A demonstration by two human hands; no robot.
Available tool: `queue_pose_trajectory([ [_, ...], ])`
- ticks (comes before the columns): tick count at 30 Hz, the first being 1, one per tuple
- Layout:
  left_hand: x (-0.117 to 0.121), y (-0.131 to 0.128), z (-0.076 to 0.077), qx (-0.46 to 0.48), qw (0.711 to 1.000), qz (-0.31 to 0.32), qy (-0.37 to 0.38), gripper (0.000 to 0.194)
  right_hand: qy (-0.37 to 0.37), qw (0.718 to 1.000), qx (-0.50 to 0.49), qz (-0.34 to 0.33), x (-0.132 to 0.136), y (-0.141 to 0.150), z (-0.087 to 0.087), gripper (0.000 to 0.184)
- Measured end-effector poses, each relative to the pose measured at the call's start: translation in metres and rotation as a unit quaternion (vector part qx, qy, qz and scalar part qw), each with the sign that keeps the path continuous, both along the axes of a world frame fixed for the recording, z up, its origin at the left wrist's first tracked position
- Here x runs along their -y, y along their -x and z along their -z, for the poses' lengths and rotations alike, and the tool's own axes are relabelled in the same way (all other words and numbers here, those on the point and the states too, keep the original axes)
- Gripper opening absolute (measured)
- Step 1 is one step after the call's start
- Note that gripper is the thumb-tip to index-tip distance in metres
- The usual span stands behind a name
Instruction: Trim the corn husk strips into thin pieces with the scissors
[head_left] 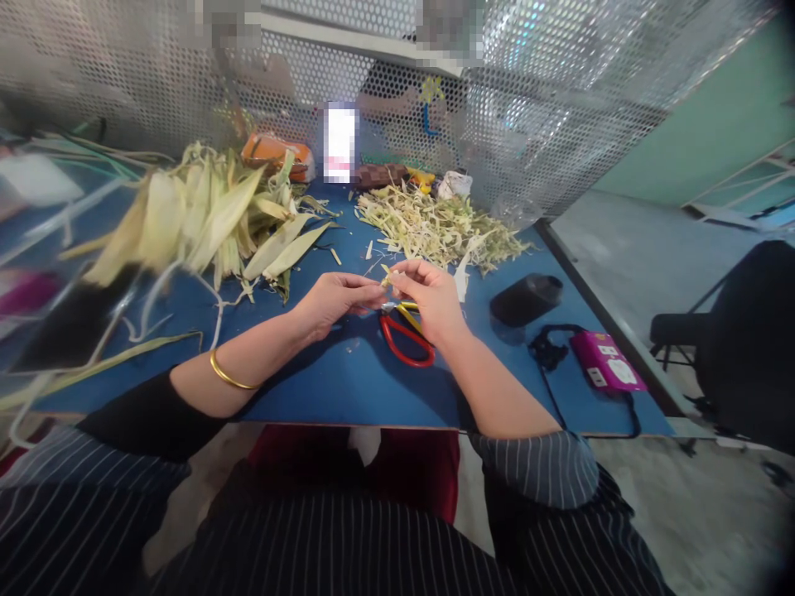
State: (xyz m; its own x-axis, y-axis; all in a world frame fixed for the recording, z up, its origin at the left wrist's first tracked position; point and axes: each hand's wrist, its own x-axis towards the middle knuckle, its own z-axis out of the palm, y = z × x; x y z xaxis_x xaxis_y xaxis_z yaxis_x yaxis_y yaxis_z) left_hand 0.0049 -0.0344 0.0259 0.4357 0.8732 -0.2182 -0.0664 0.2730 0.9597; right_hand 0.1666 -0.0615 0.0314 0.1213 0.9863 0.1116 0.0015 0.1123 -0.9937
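Between my fingertips, near the middle of the blue table, is a small knotted piece of corn husk point(386, 277). My left hand point(339, 300) pinches it from the left, and my right hand point(428, 296) pinches it from the right. Just below them lie red-handled scissors point(407, 348), partly hidden under my right hand, with a yellow-handled tool point(410, 313) beside them. A heap of small knotted husk pieces point(428, 223) spreads beyond my hands. Wide dried corn husks point(204, 211) are piled to the left.
A black cylinder point(527, 300) and a purple box point(607, 361) with a black cord stand at right. At the back are a lit phone point(340, 142) and an orange packet point(278, 156). Perforated sheeting point(348, 74) rises behind the table point(348, 397). A dark chair point(733, 339) is at far right.
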Motion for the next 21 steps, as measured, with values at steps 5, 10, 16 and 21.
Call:
queue_pose_trajectory([
  [5, -0.002, 0.001, -0.003, 0.027, 0.998, -0.041, 0.029, 0.021, 0.010, 0.999, -0.020, 0.036, -0.005, -0.011, 0.002, 0.029],
  [10, -0.006, 0.000, 0.001, 0.118, 0.988, -0.078, 0.059, 0.024, 0.061, 0.998, 0.001, -0.029, -0.005, -0.007, 0.007, 0.023],
  [16, 0.001, -0.004, 0.002, 0.134, 0.989, -0.026, 0.054, 0.024, 0.037, 0.989, 0.093, -0.106, 0.006, 0.015, 0.010, 0.021],
  [21, -0.002, 0.001, 0.000, 0.082, 0.992, -0.093, 0.026, 0.034, 0.080, 0.988, 0.011, -0.130, 0.002, 0.004, 0.010, 0.022],
])
